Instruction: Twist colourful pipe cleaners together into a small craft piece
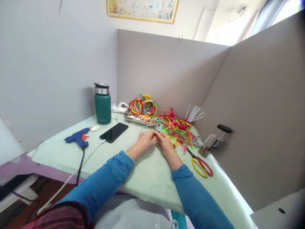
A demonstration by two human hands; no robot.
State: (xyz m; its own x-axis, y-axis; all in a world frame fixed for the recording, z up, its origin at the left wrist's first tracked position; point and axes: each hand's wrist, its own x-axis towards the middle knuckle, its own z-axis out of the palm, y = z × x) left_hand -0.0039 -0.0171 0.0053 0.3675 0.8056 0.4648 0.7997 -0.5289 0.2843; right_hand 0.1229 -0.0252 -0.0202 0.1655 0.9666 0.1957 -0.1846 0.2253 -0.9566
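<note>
My left hand and my right hand meet over the middle of the table, fingertips pinched together. Between them shows a small bit of red pipe cleaner; the fingers hide most of it. Just beyond my right hand spreads a loose pile of colourful pipe cleaners, with some yellow and red pieces close beside that hand. Pipe cleaner rings in several colours stand over a metal tray behind my hands. To the right of my right hand lie scissors with one yellow and one red handle.
A black phone on a white cable lies left of my hands. Farther left are a blue glue gun and a green bottle. White glue sticks and a black-lidded clear jar stand right. Grey partitions enclose the table.
</note>
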